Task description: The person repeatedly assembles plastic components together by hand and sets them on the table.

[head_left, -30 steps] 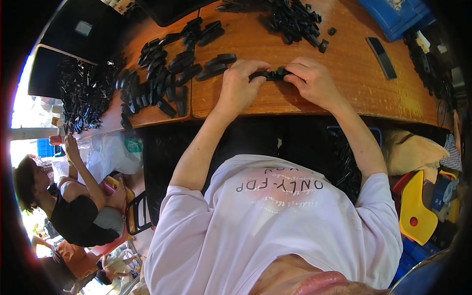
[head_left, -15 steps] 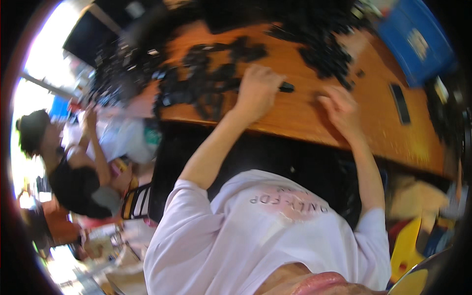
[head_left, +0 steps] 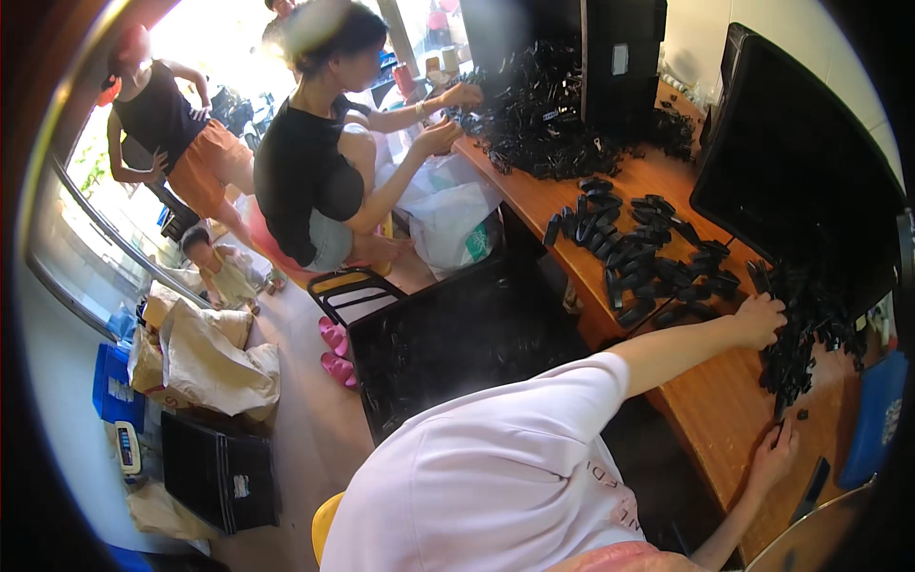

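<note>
My left hand (head_left: pixel 760 321) is at the edge of a heap of small black plastic pieces (head_left: pixel 796 357) on the right of the wooden table. Its fingers are curled in; what they hold, if anything, is hidden. Nearer the table's front, my right hand (head_left: pixel 774 459) has its fingers closed around a slim black plastic piece (head_left: pixel 780 431), just below the heap. To the left of my left arm, finished-looking or not I cannot tell, lie several larger black pieces (head_left: pixel 648 250) in a loose spread.
A large black crate (head_left: pixel 801 181) leans behind the heap. Beside my right hand are a dark phone (head_left: pixel 810 491) and a blue bin (head_left: pixel 877 419). Another black crate (head_left: pixel 457 334) sits left of me. A co-worker (head_left: pixel 319 172) handles pieces by the far pile (head_left: pixel 543 114).
The view has swung left, bringing the co-worker and floor further in. My left hand has moved from the loose spread to the heap; my right hand now has a black piece in its fingers.
</note>
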`<state>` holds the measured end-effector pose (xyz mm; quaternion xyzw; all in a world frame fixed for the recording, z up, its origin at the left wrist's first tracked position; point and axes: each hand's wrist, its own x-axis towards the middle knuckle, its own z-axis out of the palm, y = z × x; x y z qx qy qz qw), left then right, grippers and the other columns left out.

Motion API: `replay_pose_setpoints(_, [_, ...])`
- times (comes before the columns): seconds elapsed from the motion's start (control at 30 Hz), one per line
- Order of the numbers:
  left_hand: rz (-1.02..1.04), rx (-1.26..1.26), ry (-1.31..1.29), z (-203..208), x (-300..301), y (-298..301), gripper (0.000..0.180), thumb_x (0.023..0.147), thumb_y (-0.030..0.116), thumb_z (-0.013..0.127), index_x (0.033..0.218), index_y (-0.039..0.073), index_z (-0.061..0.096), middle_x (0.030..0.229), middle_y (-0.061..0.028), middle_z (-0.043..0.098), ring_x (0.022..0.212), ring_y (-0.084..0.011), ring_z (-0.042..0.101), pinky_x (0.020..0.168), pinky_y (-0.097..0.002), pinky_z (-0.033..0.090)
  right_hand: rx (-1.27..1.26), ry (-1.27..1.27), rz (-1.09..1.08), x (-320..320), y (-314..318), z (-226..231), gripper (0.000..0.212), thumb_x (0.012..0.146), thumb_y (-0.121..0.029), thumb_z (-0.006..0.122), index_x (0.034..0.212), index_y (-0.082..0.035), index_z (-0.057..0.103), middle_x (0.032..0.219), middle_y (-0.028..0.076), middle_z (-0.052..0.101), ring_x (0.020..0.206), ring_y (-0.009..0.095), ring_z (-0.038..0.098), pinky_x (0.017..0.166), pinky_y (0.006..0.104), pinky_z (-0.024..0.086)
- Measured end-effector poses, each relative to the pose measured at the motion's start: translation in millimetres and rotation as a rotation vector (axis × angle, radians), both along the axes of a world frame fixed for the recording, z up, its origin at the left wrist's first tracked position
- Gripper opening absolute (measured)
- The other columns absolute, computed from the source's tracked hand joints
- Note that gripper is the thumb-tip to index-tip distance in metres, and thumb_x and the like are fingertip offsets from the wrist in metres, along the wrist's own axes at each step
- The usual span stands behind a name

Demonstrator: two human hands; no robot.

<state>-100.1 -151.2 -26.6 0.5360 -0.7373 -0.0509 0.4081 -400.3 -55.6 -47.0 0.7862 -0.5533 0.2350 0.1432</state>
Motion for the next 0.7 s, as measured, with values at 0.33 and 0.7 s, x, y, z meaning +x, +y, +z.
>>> replay_pose_setpoints(0.33, [-0.115, 0.203, -0.056, -6, 0, 49, 0.047, 0.088, 0.041, 0.078, 0.118, 0.005, 0.079, 0.124, -0.0161, 0.067, 0.125, -0.0357, 0.056, 0.106, -0.0430, 0.048, -0.064, -0.203, 0.080, -9, -2, -9, 0.027, 0.104, -0.012, 0.066, 0.126, 0.002, 0.070, 0.126, 0.021, 0.065, 0.117, 0.042, 0.064, 0.096, 0.0469, 0.053])
replay_pose_setpoints(0.7, [-0.519, -0.016, -0.014, -5, 18, 143, 0.026, 0.087, 0.020, 0.075, 0.108, 0.004, 0.079, 0.138, -0.0161, 0.066, 0.133, -0.0355, 0.057, 0.110, -0.0473, 0.047, 0.161, -0.100, 0.019, -26, 48, 7, 0.038, 0.110, -0.015, 0.055, 0.146, -0.002, 0.060, 0.149, 0.022, 0.060, 0.138, 0.041, 0.055, 0.112, 0.0457, 0.045])
